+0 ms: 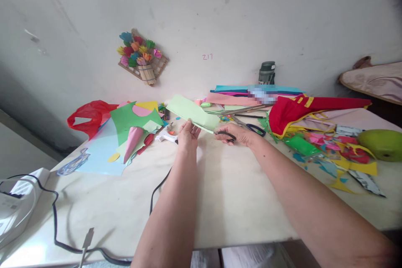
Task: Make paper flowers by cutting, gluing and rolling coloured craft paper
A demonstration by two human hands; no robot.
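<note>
A pale green sheet of paper is held up over the table in my left hand, which pinches its near edge. My right hand grips a pair of black-handled scissors at the paper's right end. The blades lie along the near edge of the paper and are mostly hidden. Just left of my left hand lies a white glue gun on the table. A second pair of scissors with dark blue handles rests behind my right hand.
Coloured paper and a pink paper cone lie left, near a red plastic bag. Stacked sheets and a dark bottle stand behind. Red cloth, paper scraps and a green fruit are right. A black cable runs along the left.
</note>
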